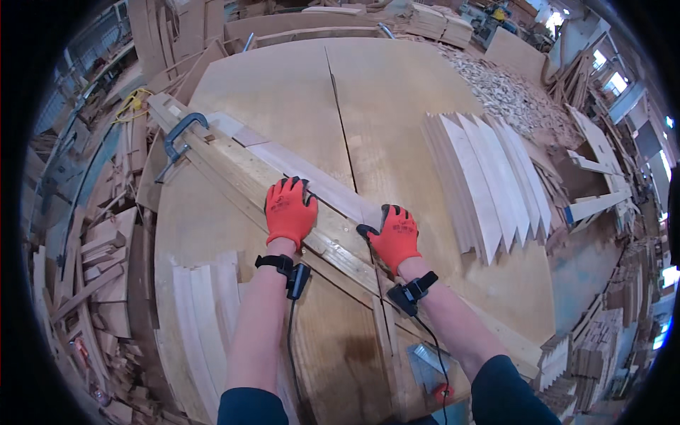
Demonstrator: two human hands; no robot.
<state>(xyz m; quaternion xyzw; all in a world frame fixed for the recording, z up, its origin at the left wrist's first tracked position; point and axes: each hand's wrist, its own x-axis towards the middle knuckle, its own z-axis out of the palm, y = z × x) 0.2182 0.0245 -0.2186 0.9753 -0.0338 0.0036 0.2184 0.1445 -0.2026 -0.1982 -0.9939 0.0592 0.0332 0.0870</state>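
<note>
The pale wooden strip [333, 185] lies diagonally along the far edge of the timber beam [234, 163] on the worktop [404, 92], upper left to lower right. The right hand [395, 237], thumb spread, is at its lower-right end; the left hand [290, 210], fingers together, covers the beam; neither grip is clear.

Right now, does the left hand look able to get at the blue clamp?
Probably yes: nothing visible stands between the left hand and the blue clamp along the long wooden beam, though a stretch seems needed.
</note>
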